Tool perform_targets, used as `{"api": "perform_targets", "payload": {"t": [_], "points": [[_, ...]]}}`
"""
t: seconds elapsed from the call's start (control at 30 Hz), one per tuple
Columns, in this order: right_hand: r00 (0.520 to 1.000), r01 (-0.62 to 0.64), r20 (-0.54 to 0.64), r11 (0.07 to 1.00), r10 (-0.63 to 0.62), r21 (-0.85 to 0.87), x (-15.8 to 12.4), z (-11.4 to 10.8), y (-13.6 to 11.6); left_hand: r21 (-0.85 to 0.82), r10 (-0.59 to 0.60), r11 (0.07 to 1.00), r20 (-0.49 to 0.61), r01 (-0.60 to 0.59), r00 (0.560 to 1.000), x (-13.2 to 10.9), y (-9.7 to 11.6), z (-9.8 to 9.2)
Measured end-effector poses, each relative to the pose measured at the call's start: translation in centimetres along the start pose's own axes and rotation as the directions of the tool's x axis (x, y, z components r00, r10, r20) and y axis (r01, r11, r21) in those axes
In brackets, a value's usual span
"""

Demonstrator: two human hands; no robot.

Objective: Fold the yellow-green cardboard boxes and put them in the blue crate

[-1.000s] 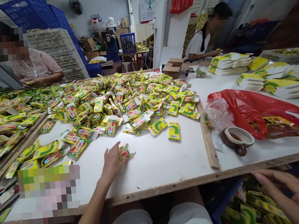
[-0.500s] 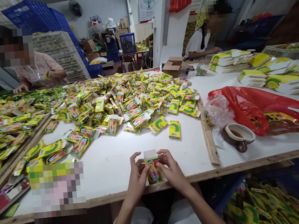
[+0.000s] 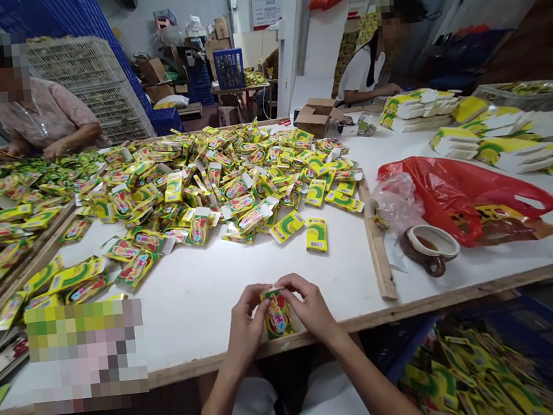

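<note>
A small printed carton (image 3: 278,317), green and yellow with red on its front, stands upright at the near edge of the white table (image 3: 203,312). My left hand (image 3: 250,317) grips its left side, thumb on the front face. My right hand (image 3: 307,306) is closed on the right side, with fingers at the top edge. Both hands meet at the carton's top, where the white flap is folded down or hidden by the fingers. Beyond them lie loose cartons, the nearest being a yellow carton (image 3: 316,235) with a barcode.
A heap of similar cartons (image 3: 215,181) spreads across the table. To the right are a wooden strip (image 3: 378,250), a brown mug (image 3: 430,248) and a red plastic bag (image 3: 451,190). A blue crate (image 3: 552,331) of cartons stands below. Two people (image 3: 52,111) (image 3: 366,71) sit across.
My fingers have moved up to the carton's top, and its raised white flap no longer shows. The camera view has shifted slightly. The person at left has lowered a hand.
</note>
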State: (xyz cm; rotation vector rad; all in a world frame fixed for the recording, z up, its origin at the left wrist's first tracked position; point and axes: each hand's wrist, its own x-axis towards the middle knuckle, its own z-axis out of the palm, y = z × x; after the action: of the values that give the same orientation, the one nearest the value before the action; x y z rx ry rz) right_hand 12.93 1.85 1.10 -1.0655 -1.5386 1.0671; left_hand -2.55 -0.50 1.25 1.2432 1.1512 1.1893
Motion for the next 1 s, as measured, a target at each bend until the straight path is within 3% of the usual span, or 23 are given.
{"api": "perform_targets", "payload": {"t": [0.17, 0.43, 0.8, 0.9, 1.0], "points": [[0.999, 0.050, 0.005, 0.998, -0.050, -0.047, -0.4, -0.1, -0.7, 0.052, -0.001, 0.999, -0.038, 0.003, 0.999, -0.3, 0.4, 0.1], [0.995, -0.080, -0.063, 0.991, 0.074, -0.107, 0.6, 0.6, -1.5, -0.004, -0.050, 0.999, -0.157, 0.050, 0.986, 0.7, 0.5, 0.6], [0.998, -0.067, -0.011, 0.998, 0.067, 0.009, -0.6, 1.2, 0.1, 0.197, 0.009, 0.980, -0.043, 0.000, 0.999, -1.0, 0.1, 0.3], [0.994, -0.085, -0.068, 0.994, 0.080, -0.073, -1.4, -1.0, -0.5, 0.317, 0.076, 0.946, -0.016, -0.067, 0.997, -0.9, 0.1, -1.3], [0.968, -0.153, -0.235, 0.943, 0.084, -0.294, -4.0, -7.3, -1.8, 0.577, 0.206, 0.810, -0.113, -0.105, 0.972, -0.8, 0.6, -7.1]]}}
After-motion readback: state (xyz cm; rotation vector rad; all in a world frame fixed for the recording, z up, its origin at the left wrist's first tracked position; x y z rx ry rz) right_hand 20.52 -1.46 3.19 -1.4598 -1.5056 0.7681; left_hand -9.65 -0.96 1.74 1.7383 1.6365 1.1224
